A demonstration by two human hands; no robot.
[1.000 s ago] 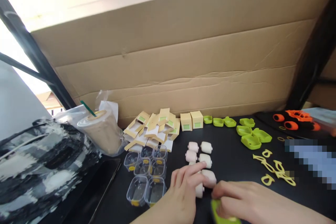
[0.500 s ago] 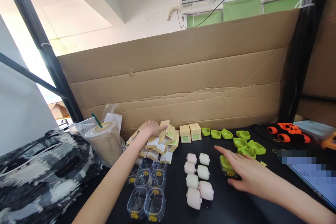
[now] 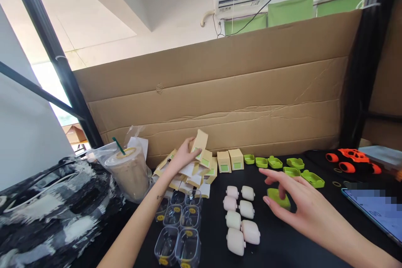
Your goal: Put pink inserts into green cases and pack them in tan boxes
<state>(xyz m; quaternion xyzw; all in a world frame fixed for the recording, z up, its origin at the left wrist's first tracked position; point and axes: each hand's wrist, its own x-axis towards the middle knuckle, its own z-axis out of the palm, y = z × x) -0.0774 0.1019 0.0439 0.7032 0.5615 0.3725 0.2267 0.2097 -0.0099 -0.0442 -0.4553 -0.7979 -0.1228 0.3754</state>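
Observation:
My left hand [image 3: 184, 157] reaches far over the black table [image 3: 282, 243] and pinches a flat tan carton [image 3: 199, 141], lifted above the pile of flattened cartons [image 3: 191, 171]. My right hand [image 3: 292, 201] hovers right of centre, fingers curled on a green plastic shell [image 3: 278, 198] held just above the table. Several pale pink and white cases [image 3: 240, 217] lie in two columns between my arms. Clear plastic trays [image 3: 177, 230] sit under my left forearm.
Two folded tan boxes [image 3: 230, 160] and a row of green shells [image 3: 289, 167] line the back by the cardboard wall [image 3: 220, 104]. An iced drink in a bag [image 3: 127, 171], a black-and-white bag [image 3: 47, 213], an orange toy car [image 3: 351, 160] and a tablet [image 3: 373, 207] flank the work area.
My left hand went from the pink cases to the carton pile and has lifted one carton. My right hand carried the green shell rightward and raised it slightly.

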